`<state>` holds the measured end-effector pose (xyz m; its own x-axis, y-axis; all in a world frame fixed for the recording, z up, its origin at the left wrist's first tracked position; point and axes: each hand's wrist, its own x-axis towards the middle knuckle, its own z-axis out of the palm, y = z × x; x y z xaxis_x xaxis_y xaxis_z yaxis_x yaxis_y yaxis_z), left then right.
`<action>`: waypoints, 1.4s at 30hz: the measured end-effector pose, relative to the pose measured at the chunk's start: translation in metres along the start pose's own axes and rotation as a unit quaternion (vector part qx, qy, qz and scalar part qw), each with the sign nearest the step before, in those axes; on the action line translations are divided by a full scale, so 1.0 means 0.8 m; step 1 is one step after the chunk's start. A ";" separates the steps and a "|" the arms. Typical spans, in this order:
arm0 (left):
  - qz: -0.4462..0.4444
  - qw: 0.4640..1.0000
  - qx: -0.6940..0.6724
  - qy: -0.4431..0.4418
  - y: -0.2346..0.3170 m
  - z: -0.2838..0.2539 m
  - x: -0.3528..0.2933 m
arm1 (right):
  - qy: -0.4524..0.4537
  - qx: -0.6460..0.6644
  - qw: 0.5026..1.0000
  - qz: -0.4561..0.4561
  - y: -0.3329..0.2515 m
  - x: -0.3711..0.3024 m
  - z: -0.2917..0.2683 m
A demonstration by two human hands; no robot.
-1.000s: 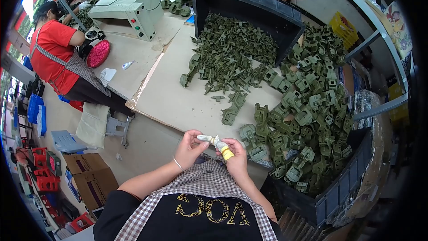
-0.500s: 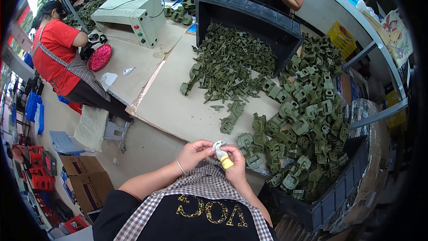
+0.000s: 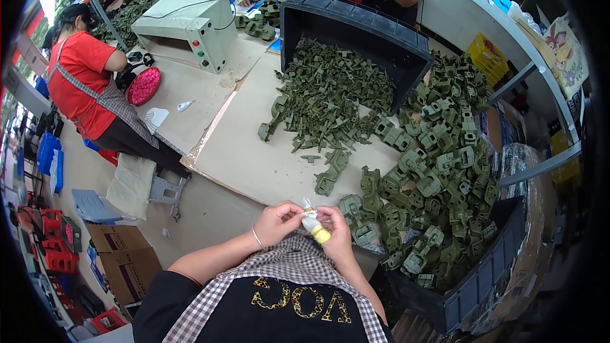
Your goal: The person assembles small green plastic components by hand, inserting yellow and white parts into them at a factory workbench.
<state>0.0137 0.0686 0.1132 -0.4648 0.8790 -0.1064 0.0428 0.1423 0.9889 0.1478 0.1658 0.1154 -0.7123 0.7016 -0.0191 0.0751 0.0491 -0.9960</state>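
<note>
Close to my body, above the checked apron (image 3: 279, 263), both hands meet around a small white and yellow squeeze bottle (image 3: 311, 223) with a pointed white tip. My right hand (image 3: 337, 232) is closed around its side, the yellow end towards my palm. With thumb and fingers pinched, my left hand (image 3: 276, 223) grips at the neck, where some crumpled white material shows; its exact kind is too small to tell. Just beyond my hands, a green moulded plastic part (image 3: 332, 171) lies on the table (image 3: 248, 152), with a smaller green piece (image 3: 311, 158) beside it.
A tipped black crate (image 3: 356, 16) spills small green parts (image 3: 337, 89) across the table. Larger green parts (image 3: 438, 159) heap up at right, above another black crate (image 3: 470, 292). A pale machine (image 3: 184, 25) stands at far left, near a person in red (image 3: 89, 70) and a pink-filled bowl (image 3: 145, 84).
The bottle's pointed white tip now shows above my fingers, where crumpled white material covered it before. My left fingers have shifted slightly. At the back, a person now raises a white sheet.
</note>
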 end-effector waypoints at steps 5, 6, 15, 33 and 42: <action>0.005 0.997 0.070 0.018 -0.003 -0.014 0.003 | 0.028 0.059 0.997 0.028 0.025 0.000 0.003; 0.005 0.997 0.070 0.018 -0.002 -0.013 0.003 | 0.028 0.059 0.997 0.028 0.024 -0.002 0.006; 0.021 0.995 0.098 0.010 0.030 -0.003 -0.013 | 0.083 -0.112 0.986 -0.094 -0.005 -0.005 0.013; 0.164 0.963 0.172 -0.127 0.032 -0.025 0.003 | -0.029 -0.123 0.972 -0.200 -0.025 -0.018 0.014; 0.115 0.986 0.009 -0.124 0.024 -0.022 0.001 | -0.001 -0.137 0.964 -0.228 -0.042 -0.018 0.017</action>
<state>-0.0016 0.0637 0.1341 -0.2103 0.9729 0.0963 0.1388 -0.0678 0.9880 0.1462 0.1447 0.1479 -0.7156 0.5624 0.4142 -0.0643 0.5375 -0.8408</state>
